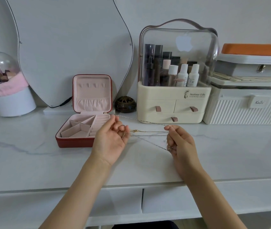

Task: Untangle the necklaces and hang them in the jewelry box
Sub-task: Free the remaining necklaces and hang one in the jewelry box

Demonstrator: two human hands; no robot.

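Both hands hold the thin gold and silver necklace chains stretched between them above the white marble-look bench: my left hand pinches one end with fingers curled, my right hand pinches the other, a small ring looped low by its fingers. Strands cross between them, so I'd ease tension and slide one chain free rather than pull. Just left, touching nothing, the red square jewelry box stands open, pink lid hooks bare.
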